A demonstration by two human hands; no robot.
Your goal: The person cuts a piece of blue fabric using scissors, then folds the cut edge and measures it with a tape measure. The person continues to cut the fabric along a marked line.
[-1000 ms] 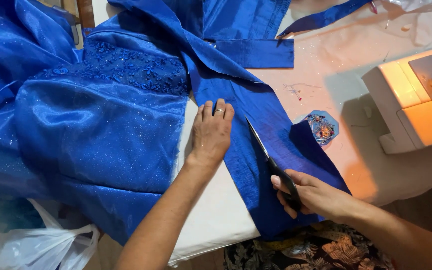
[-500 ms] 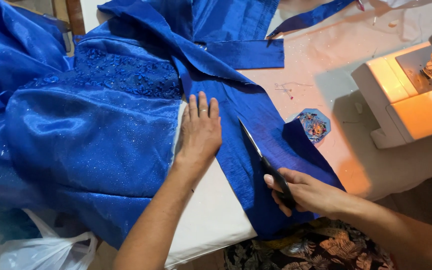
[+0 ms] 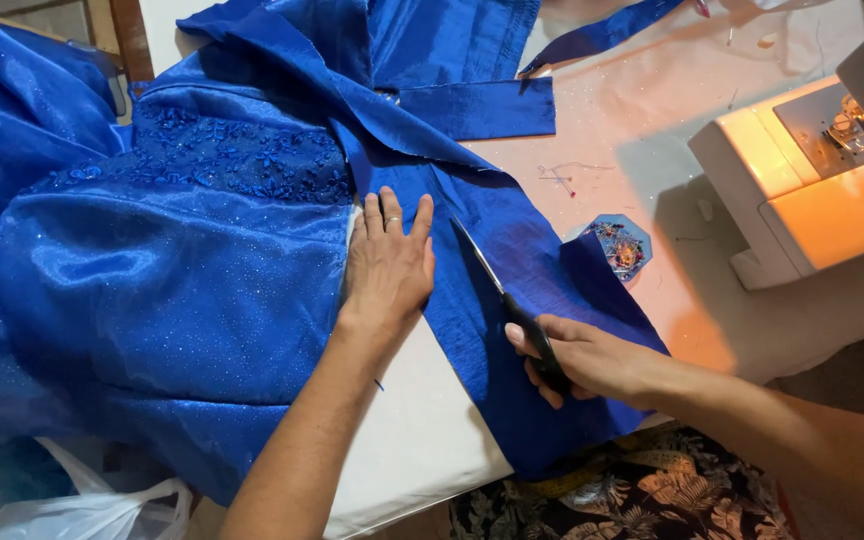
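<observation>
A shiny blue dress with a beaded bodice lies spread over the left of the white table. My left hand presses flat, fingers apart, on the edge where the dress meets a strip of plain blue fabric. My right hand grips black-handled scissors, whose blades point up and to the left across that blue strip. A ring shows on my left hand.
A white sewing machine stands at the right, lit orange. A small hexagonal patterned dish sits beside the fabric. Pins lie on the table. A white plastic bag hangs at bottom left; a blue strip lies at the top.
Both hands keep their places on the fabric; the view has shifted slightly left, and the scissors stay along the same line on the blue strip.
</observation>
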